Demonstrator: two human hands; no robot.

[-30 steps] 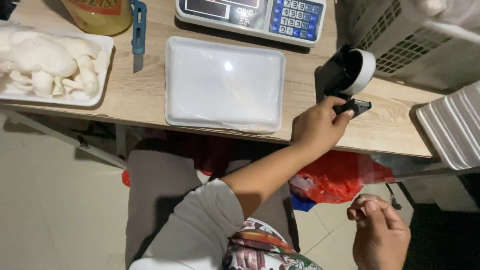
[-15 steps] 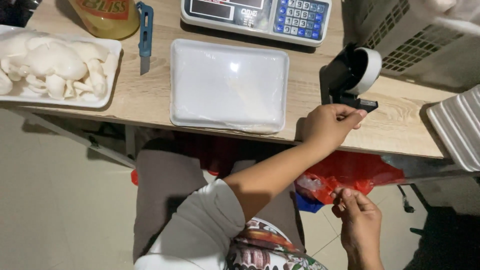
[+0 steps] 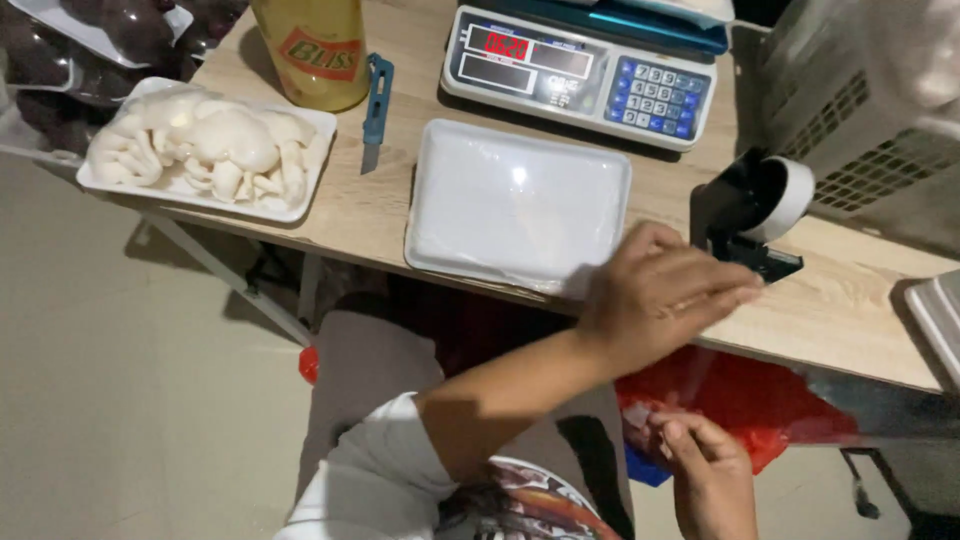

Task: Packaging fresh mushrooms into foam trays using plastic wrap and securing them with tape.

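My left hand (image 3: pixel 655 295) reaches across the front edge of the wooden table (image 3: pixel 850 310), back of the hand up. Its fingertips touch the cutter end of a black tape dispenser (image 3: pixel 745 215) with a white roll. Whether the fingers pinch tape I cannot tell. Just to the hand's left lies a white foam tray wrapped in clear film (image 3: pixel 515 205). My right hand (image 3: pixel 710 475) hangs below the table edge over a red plastic bag (image 3: pixel 745 405), with its fingers curled together.
A digital scale (image 3: pixel 585 70) stands behind the wrapped tray. At the left are an open foam tray of white mushrooms (image 3: pixel 205 150), a yellow bottle (image 3: pixel 310 50) and a blue utility knife (image 3: pixel 375 100). A grey perforated crate (image 3: pixel 865 110) and stacked foam trays (image 3: pixel 940 320) sit right.
My left hand has flattened and stretched its fingers out at the dispenser's cutter. My right hand stays low by the red bag. The view has tilted toward the table's left side.
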